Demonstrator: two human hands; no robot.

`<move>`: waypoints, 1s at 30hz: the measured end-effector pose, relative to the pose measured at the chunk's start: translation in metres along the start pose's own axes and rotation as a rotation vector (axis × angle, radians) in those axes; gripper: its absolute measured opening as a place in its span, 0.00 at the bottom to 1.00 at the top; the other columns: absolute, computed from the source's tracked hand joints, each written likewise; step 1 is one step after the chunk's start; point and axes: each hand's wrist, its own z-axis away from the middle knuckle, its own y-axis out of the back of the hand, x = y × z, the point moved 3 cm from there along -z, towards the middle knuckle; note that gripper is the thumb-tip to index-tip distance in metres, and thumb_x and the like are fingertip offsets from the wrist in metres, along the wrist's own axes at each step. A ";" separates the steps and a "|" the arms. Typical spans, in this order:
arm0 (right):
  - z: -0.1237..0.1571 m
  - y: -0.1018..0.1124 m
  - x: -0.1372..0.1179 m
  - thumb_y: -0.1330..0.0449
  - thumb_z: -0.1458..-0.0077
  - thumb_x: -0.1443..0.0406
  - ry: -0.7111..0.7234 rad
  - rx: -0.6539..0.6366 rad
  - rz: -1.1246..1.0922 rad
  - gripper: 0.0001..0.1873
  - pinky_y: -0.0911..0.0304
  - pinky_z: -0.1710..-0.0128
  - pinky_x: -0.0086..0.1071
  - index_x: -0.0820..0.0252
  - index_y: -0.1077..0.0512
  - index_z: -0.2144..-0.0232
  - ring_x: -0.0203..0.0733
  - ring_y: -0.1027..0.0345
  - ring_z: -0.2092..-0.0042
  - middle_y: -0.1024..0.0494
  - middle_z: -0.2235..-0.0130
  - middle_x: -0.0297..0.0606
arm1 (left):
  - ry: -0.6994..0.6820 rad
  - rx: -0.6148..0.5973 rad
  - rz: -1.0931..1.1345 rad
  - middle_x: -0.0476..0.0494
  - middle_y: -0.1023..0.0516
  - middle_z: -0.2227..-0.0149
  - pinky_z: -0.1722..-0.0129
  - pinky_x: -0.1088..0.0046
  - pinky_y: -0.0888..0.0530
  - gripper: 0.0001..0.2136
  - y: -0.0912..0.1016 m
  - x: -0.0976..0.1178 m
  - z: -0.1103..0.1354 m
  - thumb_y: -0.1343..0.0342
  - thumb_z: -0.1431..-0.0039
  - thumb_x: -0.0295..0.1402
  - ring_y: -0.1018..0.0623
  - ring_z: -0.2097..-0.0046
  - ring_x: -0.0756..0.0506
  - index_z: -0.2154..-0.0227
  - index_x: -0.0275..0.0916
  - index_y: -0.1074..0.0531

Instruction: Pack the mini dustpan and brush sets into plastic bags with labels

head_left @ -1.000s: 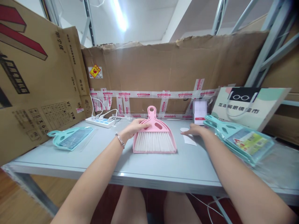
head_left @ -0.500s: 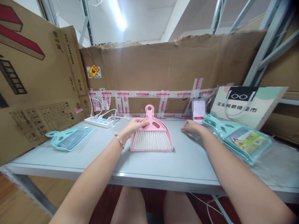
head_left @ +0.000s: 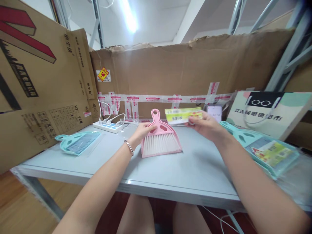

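In the head view a pink dustpan [head_left: 179, 148] with a white-bristled pink brush [head_left: 159, 143] nested in it stands tilted up at the middle of the table. My left hand [head_left: 142, 132] grips its left edge near the handle, thumb on the front. A yellow and white printed card [head_left: 181, 116] is pinched in my right hand [head_left: 204, 125], raised just right of the pink handle. Behind that hand a phone [head_left: 214, 112] leans upright, partly covered.
A wrapped teal dustpan set [head_left: 80, 143] lies at left, more teal dustpan sets [head_left: 263, 146] at right. Behind are a white power strip [head_left: 108, 126], cardboard [head_left: 185, 71] and a printed paper bag [head_left: 265, 113]. The grey table's edge [head_left: 180, 191] runs along the front.
My right hand has lifted the printed card from the table, and its yellow face now shows beside the pink handle. The pink dustpan has turned slightly in my left hand. The view has shifted a little.
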 end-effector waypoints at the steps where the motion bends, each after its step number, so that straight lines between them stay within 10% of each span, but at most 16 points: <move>1: 0.001 -0.007 0.006 0.34 0.60 0.60 -0.073 -0.036 0.037 0.14 0.36 0.70 0.28 0.58 0.29 0.68 0.34 0.31 0.70 0.23 0.67 0.35 | 0.004 0.002 0.021 0.53 0.34 0.81 0.75 0.76 0.43 0.14 0.000 -0.001 -0.001 0.36 0.62 0.38 0.36 0.77 0.54 0.83 0.34 0.33; 6: 0.000 -0.030 0.037 0.33 0.63 0.60 -0.330 -0.063 0.184 0.17 0.38 0.74 0.27 0.64 0.28 0.70 0.33 0.32 0.74 0.23 0.70 0.38 | 0.054 0.024 0.157 0.46 0.26 0.74 0.71 0.73 0.34 0.13 -0.001 -0.005 -0.003 0.36 0.60 0.38 0.29 0.73 0.50 0.75 0.33 0.29; 15: -0.006 -0.020 0.024 0.35 0.66 0.61 -0.126 0.152 -0.021 0.15 0.40 0.70 0.29 0.57 0.35 0.74 0.38 0.32 0.67 0.26 0.71 0.32 | 0.123 -0.043 0.474 0.41 0.22 0.65 0.64 0.71 0.29 0.13 -0.004 0.003 0.003 0.38 0.54 0.34 0.25 0.66 0.47 0.66 0.33 0.27; 23: 0.009 -0.055 0.028 0.51 0.50 0.70 0.155 -0.385 0.919 0.05 0.43 0.71 0.30 0.58 0.39 0.68 0.36 0.38 0.71 0.30 0.71 0.34 | 0.127 -0.131 0.311 0.44 0.23 0.68 0.67 0.72 0.30 0.16 -0.015 -0.006 0.002 0.37 0.56 0.41 0.25 0.68 0.48 0.68 0.35 0.28; 30: 0.003 -0.062 0.027 0.42 0.56 0.69 0.286 -0.320 1.166 0.07 0.48 0.69 0.34 0.58 0.39 0.78 0.41 0.39 0.67 0.30 0.72 0.35 | 0.096 -0.290 0.137 0.41 0.23 0.64 0.62 0.68 0.30 0.19 -0.024 0.001 0.011 0.36 0.58 0.40 0.24 0.64 0.45 0.62 0.36 0.28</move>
